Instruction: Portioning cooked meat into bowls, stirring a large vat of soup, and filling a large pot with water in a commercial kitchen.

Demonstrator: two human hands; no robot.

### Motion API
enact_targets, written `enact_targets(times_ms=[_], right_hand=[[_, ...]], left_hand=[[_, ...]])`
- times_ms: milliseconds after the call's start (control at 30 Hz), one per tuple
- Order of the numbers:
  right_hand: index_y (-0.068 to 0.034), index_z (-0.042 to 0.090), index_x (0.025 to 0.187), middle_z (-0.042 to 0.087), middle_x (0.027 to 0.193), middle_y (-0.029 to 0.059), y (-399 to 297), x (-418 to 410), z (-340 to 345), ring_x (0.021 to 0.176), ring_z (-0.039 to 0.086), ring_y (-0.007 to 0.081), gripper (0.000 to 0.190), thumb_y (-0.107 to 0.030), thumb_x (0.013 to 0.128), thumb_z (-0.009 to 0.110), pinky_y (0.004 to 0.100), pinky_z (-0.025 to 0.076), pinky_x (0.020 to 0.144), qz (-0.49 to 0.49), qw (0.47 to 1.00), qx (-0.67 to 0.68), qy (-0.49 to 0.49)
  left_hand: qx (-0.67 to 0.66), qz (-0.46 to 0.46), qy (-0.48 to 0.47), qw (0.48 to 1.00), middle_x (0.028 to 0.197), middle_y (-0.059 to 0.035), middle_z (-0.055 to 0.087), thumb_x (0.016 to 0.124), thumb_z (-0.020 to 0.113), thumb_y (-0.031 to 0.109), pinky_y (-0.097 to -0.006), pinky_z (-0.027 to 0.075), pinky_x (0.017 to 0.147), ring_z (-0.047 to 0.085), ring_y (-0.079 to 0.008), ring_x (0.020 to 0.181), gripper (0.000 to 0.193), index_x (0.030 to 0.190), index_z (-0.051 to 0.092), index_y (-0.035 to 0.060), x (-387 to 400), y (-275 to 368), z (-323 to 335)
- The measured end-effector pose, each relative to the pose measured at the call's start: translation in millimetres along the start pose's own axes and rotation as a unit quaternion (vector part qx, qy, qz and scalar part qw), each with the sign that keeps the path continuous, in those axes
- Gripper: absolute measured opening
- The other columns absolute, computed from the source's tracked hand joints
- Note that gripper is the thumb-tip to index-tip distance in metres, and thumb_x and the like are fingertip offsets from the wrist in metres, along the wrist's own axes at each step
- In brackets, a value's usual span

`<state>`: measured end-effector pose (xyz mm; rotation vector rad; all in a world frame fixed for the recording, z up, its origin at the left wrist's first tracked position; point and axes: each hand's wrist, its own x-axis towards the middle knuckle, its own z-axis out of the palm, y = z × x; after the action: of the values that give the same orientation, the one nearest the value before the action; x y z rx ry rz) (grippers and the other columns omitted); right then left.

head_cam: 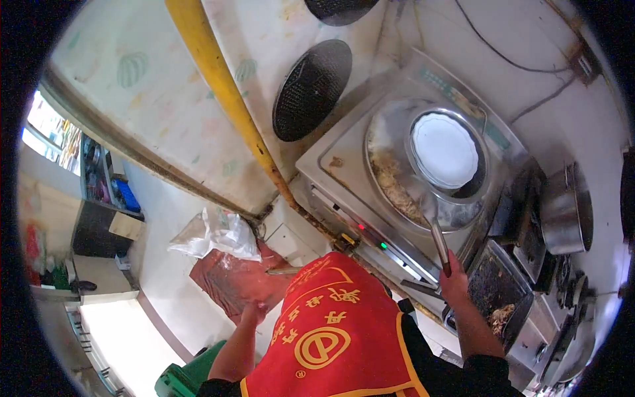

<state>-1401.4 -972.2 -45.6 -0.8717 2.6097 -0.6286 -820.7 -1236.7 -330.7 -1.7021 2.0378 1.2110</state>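
Note:
My right hand (454,284) grips the handle of a metal spatula (438,239), whose head reaches into a wide pan (373,144) and is blurred by steam. Brown food (399,201) shows along the pan's near left side. A round metal pot (485,161) covers much of the rest, with a white scalloped plate (445,150) inside its rim. The pan sits on a stainless-steel induction cooker (337,163) with red and green lights lit. Down at my left side, my left hand (254,312) appears in front of a reddish plastic sheet or bag (233,283); whether it holds anything is unclear.
A yellow pipe (223,84) slants down to the cooker's front edge. Beyond it, a black perforated disc (312,90) stands against the wall. To the right are a dark tray (496,293) with food scraps and a steel stockpot (565,213). A green bin (191,372) stands lower left.

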Motion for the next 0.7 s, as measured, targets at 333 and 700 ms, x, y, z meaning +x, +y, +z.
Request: enact_targets(times_ms=[333,700], right_hand=[[-0.016,0.033,0.139,0.054,0.104,0.0220,-13.7,-24.2,17.9,0.093,0.055,0.0413,0.064,-0.010,0.080,0.057,0.0501,0.047,0.077,0.094,0.987,-0.131,0.001],[-0.016,0.031,0.140,0.052,0.103,0.0212,-61.8,-3.1,22.5,0.092,0.056,0.0395,0.068,-0.008,0.078,0.058,0.0485,0.047,0.078,0.030,0.994,-0.104,-0.011]], left_hand=[[-0.149,-0.010,-0.021,0.989,0.092,-0.0198,0.066,0.080,0.060,0.029,-0.0401,0.049,0.081,0.064,-0.0329,0.091,0.032,0.097,0.065,0.0015,23.7,-7.9,15.8],[-0.296,0.027,-0.001,0.955,0.091,-0.0207,0.066,0.080,0.061,0.023,-0.0401,0.049,0.078,0.064,-0.0327,0.089,0.027,0.096,0.064,0.0008,32.9,-55.2,26.8]])
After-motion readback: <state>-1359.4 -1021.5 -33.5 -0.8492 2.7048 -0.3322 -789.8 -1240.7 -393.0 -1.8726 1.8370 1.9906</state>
